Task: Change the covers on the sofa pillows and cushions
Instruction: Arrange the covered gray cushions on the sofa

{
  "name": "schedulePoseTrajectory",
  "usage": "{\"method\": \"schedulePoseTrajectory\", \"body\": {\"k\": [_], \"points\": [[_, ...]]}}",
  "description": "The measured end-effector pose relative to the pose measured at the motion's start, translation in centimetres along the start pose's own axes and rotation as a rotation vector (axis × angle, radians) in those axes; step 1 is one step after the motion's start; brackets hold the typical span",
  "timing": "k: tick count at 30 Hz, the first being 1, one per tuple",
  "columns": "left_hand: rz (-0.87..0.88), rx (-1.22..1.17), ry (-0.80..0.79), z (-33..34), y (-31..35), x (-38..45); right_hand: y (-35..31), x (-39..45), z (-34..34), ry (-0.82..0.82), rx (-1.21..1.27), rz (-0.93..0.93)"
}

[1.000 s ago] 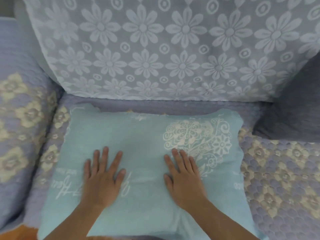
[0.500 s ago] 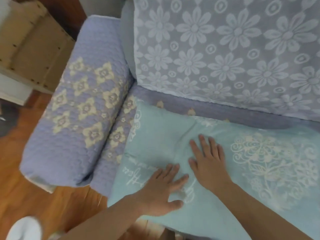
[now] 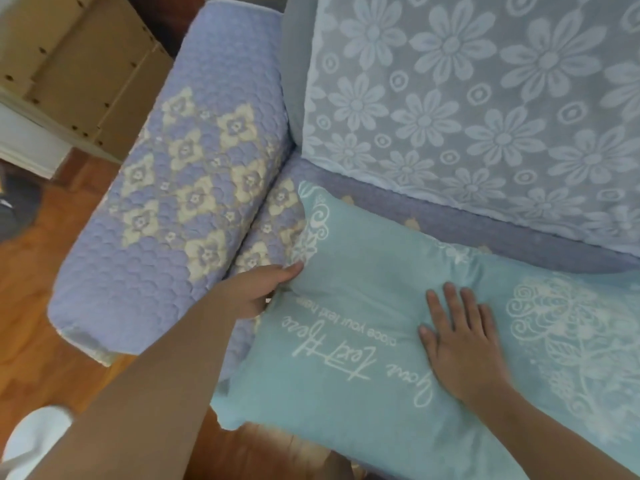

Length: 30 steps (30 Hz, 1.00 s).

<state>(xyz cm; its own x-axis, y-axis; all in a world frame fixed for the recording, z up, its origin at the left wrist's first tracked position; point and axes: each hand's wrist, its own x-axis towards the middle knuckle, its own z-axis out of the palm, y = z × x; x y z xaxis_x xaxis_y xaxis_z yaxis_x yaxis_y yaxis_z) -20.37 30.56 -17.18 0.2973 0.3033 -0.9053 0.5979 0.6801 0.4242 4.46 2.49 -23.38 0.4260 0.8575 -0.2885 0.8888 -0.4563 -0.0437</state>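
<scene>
Seeing the left hand point(image 3: 256, 289) off the top of the light-blue printed fabric pillow point(image 3: 363, 306) now. A second ago it lay flat beside the right hand; it's since slid out toward 9 o'clock and grips the pillow's left edge, thumb on top, by the quilted purple sofa armrest point(image 3: 180, 188). Head cam swung left over that second: armrest, wooden floor point(image 3: 27, 271) and beige board point(image 3: 79, 64) at 10 o'clock came into frame.

Quilted lavender sofa seat point(image 3: 485, 233) under 1 light-blue pillow point(image 3: 363, 306), beside its armrest point(image 3: 180, 202)
</scene>
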Motion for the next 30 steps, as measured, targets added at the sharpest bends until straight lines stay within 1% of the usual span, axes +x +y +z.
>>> {"method": "schedulePoseTrajectory", "body": {"k": [2,3,4,5,7,8,9,10,11,13,14,15,16,17,18,19,21,22,23,24,25,26,27,28,29,30], "points": [[-0.065,-0.066,0.002,-0.8,-0.7,-0.5,0.0,0.0,0.0,-0.012,0.0,0.015],[-0.058,-0.019,0.037,-1.2,-1.0,-0.8,0.1,0.0,0.0,-0.016,-0.004,0.026],[-0.012,0.126,0.073,-1.7,-1.2,-1.2,0.3,0.1,0.0,-0.02,-0.006,0.044],[0.051,0.349,0.166,-2.3,-1.7,-1.4,0.4,0.4,-0.1,-0.024,0.0,0.063],[0.215,0.865,0.517,-3.3,-3.0,-2.0,0.3,1.5,-0.3,-0.007,0.03,0.102],[0.216,1.032,0.632,-3.0,-3.4,-2.3,0.2,2.1,-0.5,-0.003,0.04,0.124],[0.186,1.095,0.707,-2.4,-4.1,-2.6,0.0,2.5,-0.6,-0.011,0.042,0.134],[0.214,1.12,0.773,-1.3,-4.6,-2.7,-0.3,2.6,-0.6,-0.018,0.041,0.134],[0.324,1.132,0.84,0.0,-5.0,-2.3,-0.3,2.5,-0.5,-0.007,0.045,0.131],[0.611,1.108,0.956,3.5,-5.5,-2.3,0.1,1.9,-0.6,-0.002,0.058,0.103],[0.757,1.154,0.918,5.3,-6.1,-2.6,0.2,1.4,-0.8,0.009,0.073,0.089],[0.872,1.275,0.79,7.0,-7.8,-2.5,0.1,0.8,-1.3,0.033,0.097,0.101],[0.944,1.419,0.643,9.0,-10.0,-2.6,-0.4,0.1,-1.9,0.069,0.131,0.142],[0.954,1.525,0.525,10.5,-12.5,-2.4,-1.9,-0.7,-2.9,0.117,0.186,0.192],[0.91,1.597,0.474,11.3,-14.6,-2.0,-4.0,-1.7,-4.3,0.171,0.249,0.208],[0.844,1.598,0.484,11.7,-15.4,-1.5,-6.2,-3.0,-5.5,0.229,0.301,0.153],[0.718,1.579,0.554,12.4,-14.6,-0.3,-8.3,-7.4,-6.1,0.234,0.348,-0.117],[0.656,1.608,0.591,12.6,-13.7,0.3,-6.9,-10.4,-4.8,0.2,0.329,-0.173],[0.608,1.654,0.624,12.7,-12.9,0.8,-3.9,-14.0,-2.2,0.15,0.262,-0.129],[0.579,1.663,0.637,13.2,-12.1,1.0,0.2,-18.0,0.6,0.061,0.161,0.005],[0.552,1.641,0.62,13.9,-11.5,0.8,4.9,-21.9,2.8,-0.064,0.074,0.198],[0.517,1.634,0.583,15.1,-10.9,0.3,9.1,-24.9,4.7,-0.198,0.049,0.387],[0.489,1.655,0.549,17.0,-10.3,0.1,12.1,-27.5,6.2,-0.361,0.13,0.547],[0.42,1.65,0.542,18.4,-9.8,0.3,13.6,-28.2,7.2,-0.5,0.241,0.642],[0.367,1.591,0.557,20.1,-9.1,0.0,13.9,-27.8,6.4,-0.467,0.371,0.722],[0.362,1.537,0.569,22.1,-8.7,-0.6,13.5,-26.5,4.5,-0.356,0.467,0.828]]}}
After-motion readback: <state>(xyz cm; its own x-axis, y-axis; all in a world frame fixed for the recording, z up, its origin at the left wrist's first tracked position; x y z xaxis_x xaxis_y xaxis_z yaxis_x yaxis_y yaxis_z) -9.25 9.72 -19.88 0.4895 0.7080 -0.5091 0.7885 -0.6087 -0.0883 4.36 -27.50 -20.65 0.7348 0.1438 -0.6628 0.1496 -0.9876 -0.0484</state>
